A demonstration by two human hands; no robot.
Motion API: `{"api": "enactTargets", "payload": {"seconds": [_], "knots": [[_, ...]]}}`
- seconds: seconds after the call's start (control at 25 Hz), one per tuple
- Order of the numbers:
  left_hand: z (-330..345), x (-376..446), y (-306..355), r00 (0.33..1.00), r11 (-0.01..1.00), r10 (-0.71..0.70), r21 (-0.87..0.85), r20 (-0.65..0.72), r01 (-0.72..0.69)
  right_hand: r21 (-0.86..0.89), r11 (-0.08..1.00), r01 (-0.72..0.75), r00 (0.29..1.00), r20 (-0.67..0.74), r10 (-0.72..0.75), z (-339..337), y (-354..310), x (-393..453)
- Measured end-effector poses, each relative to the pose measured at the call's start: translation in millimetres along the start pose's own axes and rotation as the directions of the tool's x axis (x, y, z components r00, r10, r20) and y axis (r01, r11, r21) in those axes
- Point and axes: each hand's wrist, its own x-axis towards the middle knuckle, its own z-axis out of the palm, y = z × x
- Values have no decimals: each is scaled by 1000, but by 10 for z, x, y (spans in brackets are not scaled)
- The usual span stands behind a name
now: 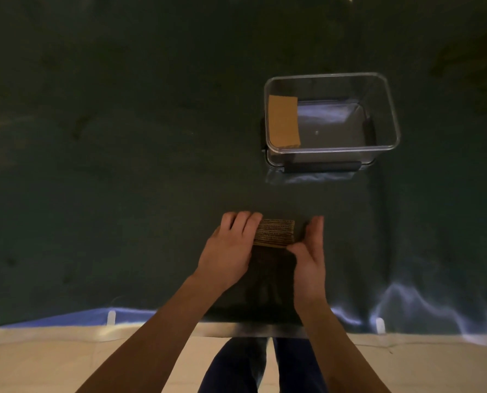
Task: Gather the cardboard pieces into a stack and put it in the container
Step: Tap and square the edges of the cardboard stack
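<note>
A stack of brown corrugated cardboard pieces (275, 233) stands on edge on the dark green table cover, near the front middle. My left hand (231, 249) presses flat against its left side, and my right hand (310, 255) presses against its right side, thumb on the near face. Both hands squeeze the stack between them. A clear plastic container (389, 114) sits farther back to the right. One cardboard piece (283, 121) leans inside it against the left wall.
The dark green cover (123, 165) spreads over the whole table. Its front edge (66, 321) runs just below my forearms, with two white clips on it. Pale floor and my legs show below the edge.
</note>
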Motion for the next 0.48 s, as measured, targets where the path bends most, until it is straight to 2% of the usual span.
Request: {"api": "enactTargets", "payload": {"seconds": [0.08,0.2,0.24,0.36,0.48], "knots": [[3,1,-9,1000,1000,6,-3,-9,-6,-36,999,-17,998,63,19,10,-18,2],[16,-10,-14,1000,1000,16,3,-8,-16,34,999,21,1000,-15,-20,-20,-5,20],[13,-11,-10,1000,1000,7,5,-11,-7,20,1000,17,1000,15,-17,-23,-5,27],[18,-8,2,1000,1000,-4,15,-31,5,-122,993,-8,986,167,28,-30,36,44],[23,-4,1,1000,1000,-2,8,-30,2,-353,927,123,978,200,-54,-92,39,102]]}}
